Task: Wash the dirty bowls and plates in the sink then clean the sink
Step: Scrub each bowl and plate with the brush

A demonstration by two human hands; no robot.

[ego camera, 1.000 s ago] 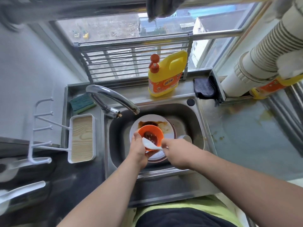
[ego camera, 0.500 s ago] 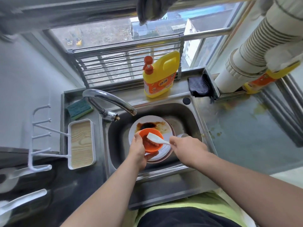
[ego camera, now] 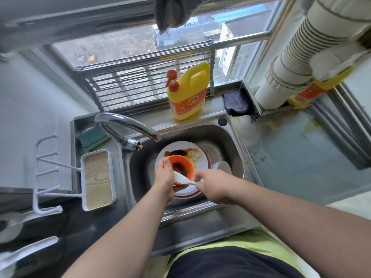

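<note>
I see small orange plastic bowl [ego camera: 181, 167] over stained white plate [ego camera: 180, 155] in steel sink [ego camera: 230, 141] | left hand [ego camera: 164, 177] curls on its rim, right hand [ego camera: 212, 183] pinches white spoon [ego camera: 181, 178] | I judge bowl light, stiff, greasy-slippery; hold rim | count: one bowl, one spoon, at least two stacked plates, one pale cup [ego camera: 223, 167].

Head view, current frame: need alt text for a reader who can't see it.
Over a steel sink, a person's left hand holds a small orange plastic bowl smeared with dark sauce, while the right hand scrapes it with a white plastic spoon. A stained round white plate lies beneath; a yellow detergent jug stands behind.
</note>
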